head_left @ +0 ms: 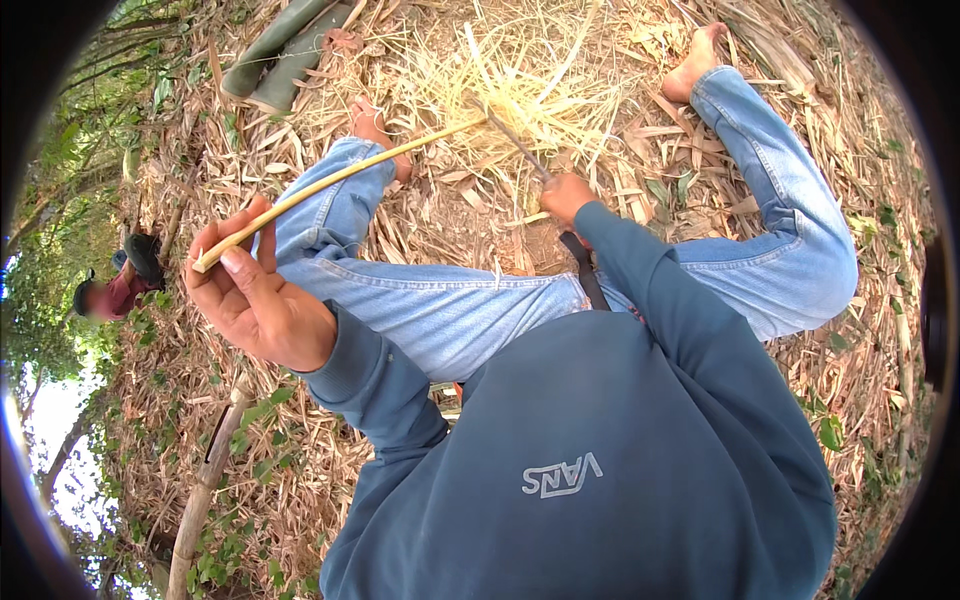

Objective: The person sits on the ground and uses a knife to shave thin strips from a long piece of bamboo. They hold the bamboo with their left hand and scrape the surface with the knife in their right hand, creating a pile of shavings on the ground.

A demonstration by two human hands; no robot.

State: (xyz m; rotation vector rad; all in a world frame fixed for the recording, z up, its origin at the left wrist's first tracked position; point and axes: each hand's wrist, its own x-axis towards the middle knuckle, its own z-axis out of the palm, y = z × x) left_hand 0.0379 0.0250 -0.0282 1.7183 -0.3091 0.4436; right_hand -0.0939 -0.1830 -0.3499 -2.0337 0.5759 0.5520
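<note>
Out to the left, my left hand (265, 295) is closed on the near end of a long, thin yellow bamboo strip (345, 183), held between the thumb and fingers. The strip slants away toward the middle, over my left leg. In my right hand (568, 198) is a knife (517, 142) with a narrow dark blade, its handle mostly hidden by my fingers. The blade's tip meets or overlaps the strip's far end; whether they touch I cannot tell. Beneath them lies a heap of pale yellow shavings (540, 95).
My jeans-clad legs (440, 290) are bent apart around the heap, feet bare. Dark green rubber boots (285, 55) lie at the far left. A wooden pole (205, 490) is at the lower left. Another person (120, 290) is among plants at the left. Dry leaves cover the ground.
</note>
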